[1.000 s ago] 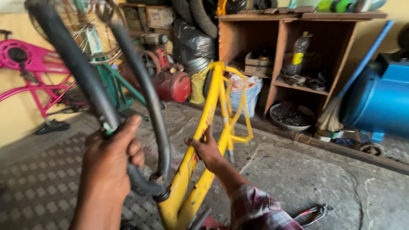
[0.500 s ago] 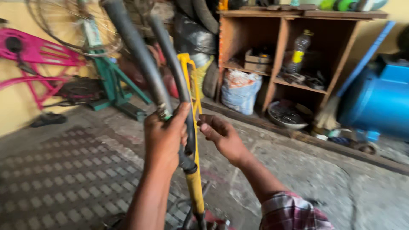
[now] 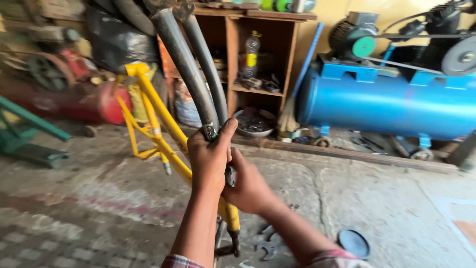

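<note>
The left hand (image 3: 208, 161) clamps the grey inner tube (image 3: 186, 64) near its valve, steadying it, while the right hand (image 3: 248, 186) grips just beside, against the yellow bicycle frame (image 3: 158, 124).

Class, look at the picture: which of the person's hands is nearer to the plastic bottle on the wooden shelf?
Left. The left hand grips the grey tubes higher up, closer below the bottle; the right hand sits lower, farther from it.

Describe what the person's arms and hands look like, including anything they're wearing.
Both hands are bare: no gloves, rings or watch show on the left hand or the right hand. The forearms are uncovered. Plaid sleeve cuffs in red, white and dark checks show at the bottom edge, pushed up near the elbows.
</note>
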